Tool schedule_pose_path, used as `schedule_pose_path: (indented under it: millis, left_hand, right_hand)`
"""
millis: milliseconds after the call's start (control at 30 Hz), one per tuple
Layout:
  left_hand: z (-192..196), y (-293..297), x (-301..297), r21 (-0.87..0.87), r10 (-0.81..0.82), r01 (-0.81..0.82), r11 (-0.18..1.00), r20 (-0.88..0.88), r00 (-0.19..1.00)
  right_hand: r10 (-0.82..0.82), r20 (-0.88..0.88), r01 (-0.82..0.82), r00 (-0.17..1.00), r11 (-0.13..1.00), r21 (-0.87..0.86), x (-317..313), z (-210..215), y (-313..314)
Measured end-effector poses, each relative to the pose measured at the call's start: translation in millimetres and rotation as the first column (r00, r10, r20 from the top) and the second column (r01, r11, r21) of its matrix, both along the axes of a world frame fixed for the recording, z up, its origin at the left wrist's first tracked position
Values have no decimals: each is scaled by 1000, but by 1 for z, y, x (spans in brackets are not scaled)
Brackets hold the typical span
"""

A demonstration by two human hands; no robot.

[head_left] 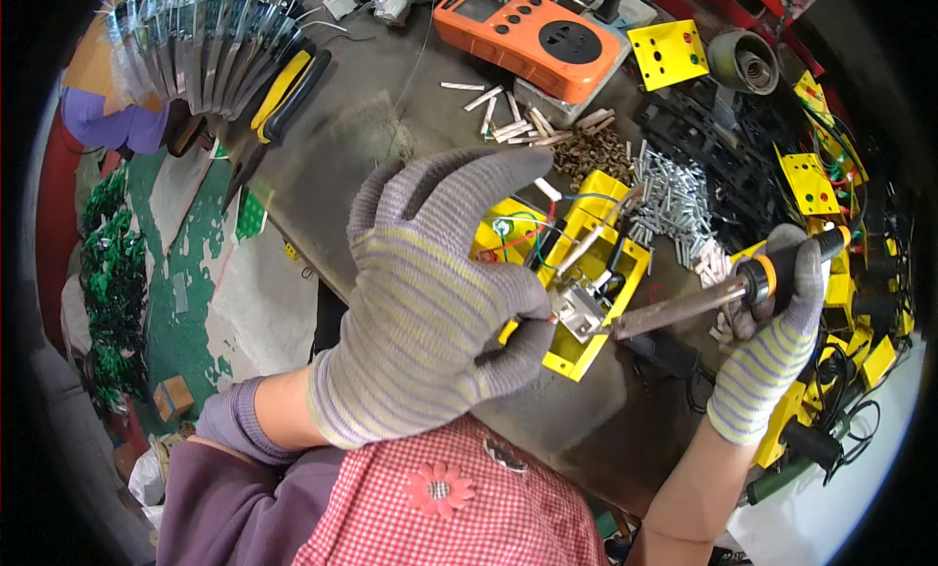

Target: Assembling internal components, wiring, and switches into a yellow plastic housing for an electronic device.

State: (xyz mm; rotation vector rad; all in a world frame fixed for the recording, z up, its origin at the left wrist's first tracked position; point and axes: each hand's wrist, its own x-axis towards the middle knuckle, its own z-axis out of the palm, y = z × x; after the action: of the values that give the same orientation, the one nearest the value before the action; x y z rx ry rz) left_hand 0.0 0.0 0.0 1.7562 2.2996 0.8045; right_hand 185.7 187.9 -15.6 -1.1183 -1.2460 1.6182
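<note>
My left hand (430,293), in a grey striped glove, pinches thumb and finger beside a metal component (578,312); a small reddish wire end shows at the fingertips. That component sits in an open yellow plastic case (575,363) with wires inside. A yellow panel (523,226) with red and green wires lies beside the case, partly behind my left hand. In my right hand (772,346), also gloved, is a soldering iron (684,307) with a black and orange handle. Its thick metal barrel points left, the end close to the component.
Beyond the case lie silver screws (669,200), brown small parts (591,156) and white sticks (508,128). An orange multimeter (532,39) stands at the back. Black-and-yellow-handled pliers (288,92) rest by bundled wired strips (195,53). Wired yellow panels (809,180) crowd the right.
</note>
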Motion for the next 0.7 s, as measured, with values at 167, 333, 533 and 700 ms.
schedule_pose_path:
  millis: [167,333,533,700]
  left_hand:
    - [-2,-1,0,53,26,-24,998,-42,999]
    - [-4,-30,-19,347,-10,7,938,5,1000]
    - [-9,-32,-38,287,168,-164,944,10,986]
    - [-23,-7,-48,239,-25,8,971,69,997]
  right_hand:
    - [-17,-122,9,992,998,-67,3,-3,5]
    - [-180,-63,175,982,982,-78,-2,-4,1]
    - [-180,-21,177,983,979,-97,-4,-3,-1]
    - [-79,-109,73,991,996,-55,6,-1,1]
